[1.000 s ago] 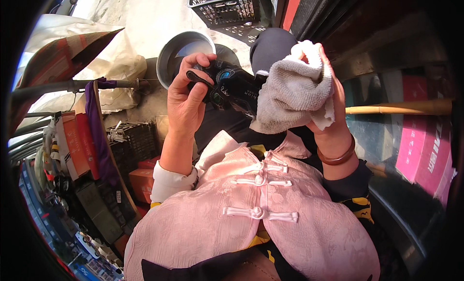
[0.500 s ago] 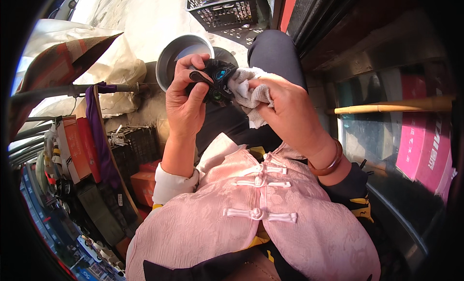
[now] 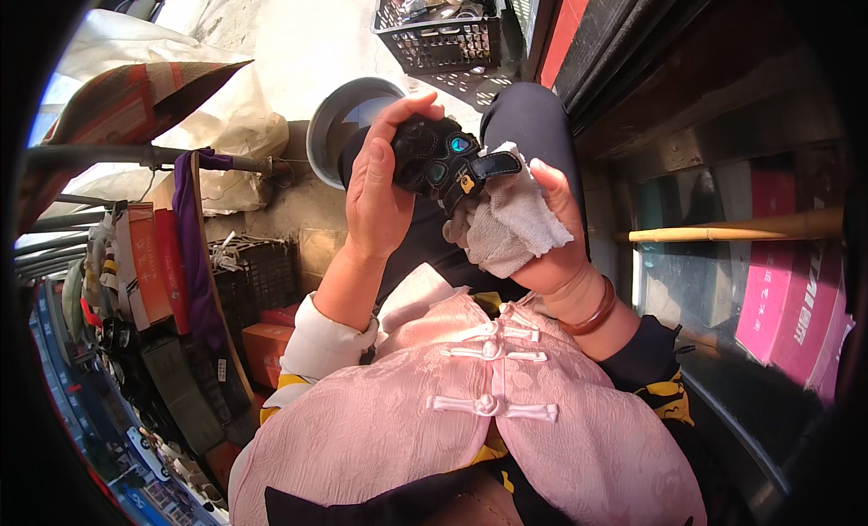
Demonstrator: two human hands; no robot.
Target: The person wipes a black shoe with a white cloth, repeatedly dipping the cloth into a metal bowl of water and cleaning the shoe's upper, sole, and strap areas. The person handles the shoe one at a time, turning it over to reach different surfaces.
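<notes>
Held up in front of my chest is a small black shoe [image 3: 423,157] with pale stitching, shiny teal patches and a yellow mark. Its loose strap sticks out to the right. My left hand [image 3: 375,196] is closed along the shoe's left side, its fingers curving over the far end. A crumpled whitish cloth [image 3: 515,228] lies in my right hand [image 3: 562,255], which is closed round it, thumb upright beside the strap. The cloth presses against the shoe's right end and lower side. Most of my right fingers are hidden beneath the cloth.
Beyond my left hand a grey metal basin [image 3: 324,133] stands on the ground. Farther off is a black plastic crate [image 3: 443,47] filled with small items. A rail with a purple cloth [image 3: 188,228] and boxes is at left; a bamboo pole [image 3: 723,230] crosses at right.
The shoe has turned, so its strap now points right instead of left. My right hand has rolled thumb-up and moved slightly down with the cloth. My left fingers have straightened along the shoe.
</notes>
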